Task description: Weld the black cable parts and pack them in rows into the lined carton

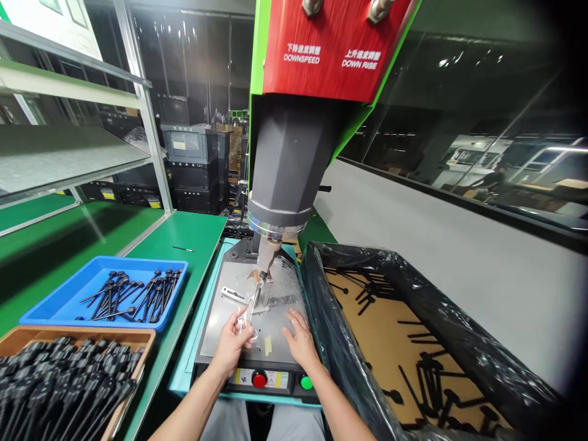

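My left hand (235,338) is closed at the left front of the metal plate (214,327), its fingers pinched by a thin clear strip or cord; what it grips is too small to name. My right hand (299,337) rests over the plate's right side with its fingers apart, holding nothing. Between and beyond the hands, a small metal fixture (257,297) stands under the tip of the machine's horn (267,254). Left of the fixture lies a slotted metal bar (234,295). A piece of yellow tape (268,345) is stuck near the plate's front.
A blue tray (172,265) and an orange tray (149,335), both with several black parts, sit at the left. At the right is a box lined with black plastic (331,343), holding more black parts. A red button (259,380) and green button (306,383) face me.
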The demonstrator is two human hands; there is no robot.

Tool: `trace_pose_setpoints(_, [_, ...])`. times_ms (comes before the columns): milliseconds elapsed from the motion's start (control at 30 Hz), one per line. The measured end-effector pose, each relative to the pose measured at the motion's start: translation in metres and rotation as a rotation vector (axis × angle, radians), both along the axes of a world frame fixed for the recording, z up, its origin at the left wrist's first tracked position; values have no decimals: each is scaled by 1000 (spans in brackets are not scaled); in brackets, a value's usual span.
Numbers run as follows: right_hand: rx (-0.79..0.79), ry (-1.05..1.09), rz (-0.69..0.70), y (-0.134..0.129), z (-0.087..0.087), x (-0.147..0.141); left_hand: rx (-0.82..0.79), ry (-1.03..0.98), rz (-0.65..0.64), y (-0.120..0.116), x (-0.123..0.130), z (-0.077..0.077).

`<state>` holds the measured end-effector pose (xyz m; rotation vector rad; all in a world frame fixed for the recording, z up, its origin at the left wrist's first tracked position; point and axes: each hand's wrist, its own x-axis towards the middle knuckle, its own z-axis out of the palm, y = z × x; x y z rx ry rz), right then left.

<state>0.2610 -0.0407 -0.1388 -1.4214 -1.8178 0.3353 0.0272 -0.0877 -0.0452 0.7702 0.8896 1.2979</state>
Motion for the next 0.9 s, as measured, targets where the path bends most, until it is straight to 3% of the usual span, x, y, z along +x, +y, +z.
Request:
trace_pose_setpoints(200, [54, 161, -32, 7, 13, 4, -29, 20, 0, -2, -5, -6])
trace_pose_setpoints(433, [57, 199, 20, 22, 37, 3, -82, 117, -17, 7, -18, -9])
trace_pose_setpoints(600, [46, 176, 22, 20, 40, 6, -76, 157, 87, 49, -37, 17])
trace_pose_setpoints(800, [-27, 208, 66, 13, 36, 3, -213, 89, -77, 102, -35, 50])
trace_pose_setpoints(900, [-131, 311, 184, 1, 36, 0, -199, 89, -60, 113, -28, 58])
